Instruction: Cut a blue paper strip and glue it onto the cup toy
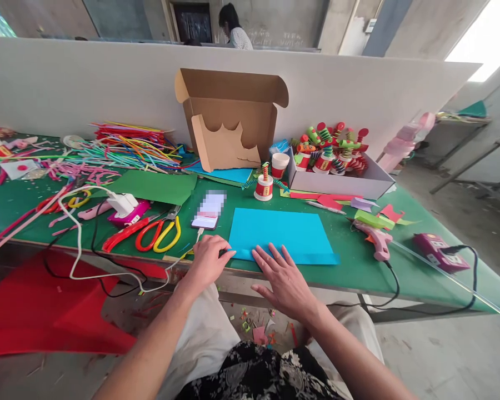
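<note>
Fingers of the right hand lie spread on the blue paper, flat on the green table; the left hand curls at the paper's near-left corner (whether pinching, I cannot tell).

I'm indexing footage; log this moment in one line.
left hand: at near-left corner of blue paper | right hand: flat on near edge | glue gun: right of paper

left fingers: curled | right fingers: spread, palm down | forearms: converging
</note>
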Available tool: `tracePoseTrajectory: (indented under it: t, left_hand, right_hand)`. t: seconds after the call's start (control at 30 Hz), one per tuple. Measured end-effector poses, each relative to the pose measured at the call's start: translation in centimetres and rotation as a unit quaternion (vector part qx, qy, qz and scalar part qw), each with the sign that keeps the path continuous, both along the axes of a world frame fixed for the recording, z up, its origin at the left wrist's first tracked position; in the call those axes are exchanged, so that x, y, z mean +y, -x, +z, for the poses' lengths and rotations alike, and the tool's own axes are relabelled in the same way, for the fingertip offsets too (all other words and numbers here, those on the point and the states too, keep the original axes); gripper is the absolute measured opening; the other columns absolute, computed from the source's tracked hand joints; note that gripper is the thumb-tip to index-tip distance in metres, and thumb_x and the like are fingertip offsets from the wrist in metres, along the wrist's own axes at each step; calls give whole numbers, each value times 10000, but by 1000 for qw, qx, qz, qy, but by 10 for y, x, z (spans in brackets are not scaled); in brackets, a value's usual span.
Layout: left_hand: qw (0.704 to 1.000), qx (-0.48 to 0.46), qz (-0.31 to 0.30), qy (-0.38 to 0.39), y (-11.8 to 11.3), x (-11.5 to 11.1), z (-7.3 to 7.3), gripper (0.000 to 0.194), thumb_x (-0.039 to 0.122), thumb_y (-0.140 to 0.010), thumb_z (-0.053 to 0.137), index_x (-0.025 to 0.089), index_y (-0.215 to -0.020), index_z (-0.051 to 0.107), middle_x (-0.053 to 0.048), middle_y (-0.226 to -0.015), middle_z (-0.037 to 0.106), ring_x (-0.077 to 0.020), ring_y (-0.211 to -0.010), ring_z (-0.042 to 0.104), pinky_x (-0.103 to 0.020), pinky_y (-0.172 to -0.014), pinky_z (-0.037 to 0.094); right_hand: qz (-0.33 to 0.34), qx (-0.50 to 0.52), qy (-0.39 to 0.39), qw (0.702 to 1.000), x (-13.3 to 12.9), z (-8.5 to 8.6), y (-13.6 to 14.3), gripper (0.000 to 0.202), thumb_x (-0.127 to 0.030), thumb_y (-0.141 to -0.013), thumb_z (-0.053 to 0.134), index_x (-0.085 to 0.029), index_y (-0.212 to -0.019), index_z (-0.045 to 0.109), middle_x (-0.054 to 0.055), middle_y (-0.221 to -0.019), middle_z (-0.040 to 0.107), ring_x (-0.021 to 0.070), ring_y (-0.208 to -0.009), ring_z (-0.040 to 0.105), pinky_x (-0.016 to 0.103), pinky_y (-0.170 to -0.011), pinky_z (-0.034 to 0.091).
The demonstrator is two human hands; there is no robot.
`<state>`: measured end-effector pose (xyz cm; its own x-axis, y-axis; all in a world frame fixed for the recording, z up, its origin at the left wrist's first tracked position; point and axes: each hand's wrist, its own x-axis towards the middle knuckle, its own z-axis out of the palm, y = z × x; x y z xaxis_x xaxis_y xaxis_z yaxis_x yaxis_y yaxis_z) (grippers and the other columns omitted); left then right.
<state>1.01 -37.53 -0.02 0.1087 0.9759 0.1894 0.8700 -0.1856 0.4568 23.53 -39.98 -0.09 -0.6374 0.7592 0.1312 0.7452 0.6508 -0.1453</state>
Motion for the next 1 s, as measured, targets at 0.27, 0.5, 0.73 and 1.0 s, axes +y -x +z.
tracePoseTrajectory:
  t: [0.27, 0.5, 0.73, 1.0]
  left_hand:
    - [998, -27, 23, -59, 3, -4, -9, 142, 213, -807, 648, 213, -666, 630, -44, -1052, 713, -249, -993, 586, -421, -880, 442]
    - [995, -18, 45, -85, -7, -9, -6, 186, 179, -804, 589, 212, -621, 589, -62, -1081, 703, -267, -1037, 576, -468, -904, 468]
    - [986, 62, 90, -124, -12, -16, 4, 141, 180, -851, 545, 196, -741, 631, -112, -1160, 680, -312, -1099, 578, -518, -932, 460]
    - [959, 183, -113, -184, -66, -54, -14, 634, 473, -982, 357, 58, -1462, 357, -154, -1517, 433, -295, -1437, 327, -491, -1177, 239]
  right_hand:
    - [-9, -26, 3, 1000, -1, -5, 0, 728, -646, -929, 411, -276, -1538, 258, 40, -1578, 317, 368, -1455, 247, 626, -1159, 185]
    - [-13, -40, -1, 999, -2, -2, 1, 680, -616, -937, 435, -322, -1528, 275, 19, -1582, 308, 372, -1451, 259, 630, -1155, 192]
    - [-24, -37, -10, 999, -3, -2, 3, 670, -618, -925, 460, -344, -1518, 309, 10, -1577, 330, 381, -1441, 278, 630, -1147, 202]
    - [-14, -32, -16, 999, -3, -7, 2, 665, -332, -905, 548, -279, -1526, 316, 31, -1564, 365, 375, -1448, 265, 623, -1157, 193]
